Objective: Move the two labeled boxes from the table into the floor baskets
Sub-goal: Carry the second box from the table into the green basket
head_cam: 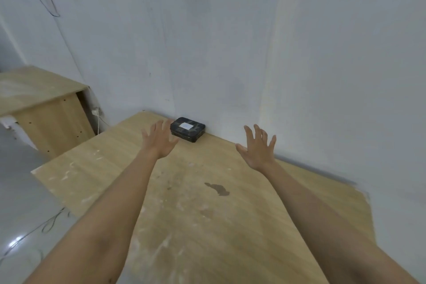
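One dark flat box (pixel 189 130) with a small white label on its lid lies at the far edge of the wooden table (pixel 207 226), against the white wall. My left hand (pixel 159 139) is stretched out over the table with fingers spread, its fingertips just left of the box and close to it. My right hand (pixel 258 147) is also out with fingers spread, well to the right of the box and holding nothing. No second box and no floor basket is in view.
A dark stain (pixel 217 189) marks the middle of the tabletop. A second wooden desk (pixel 43 108) stands to the left, with a gap of grey floor (pixel 25 196) between. Cables (pixel 49 221) lie on the floor at the left. The wall runs along the table's far side.
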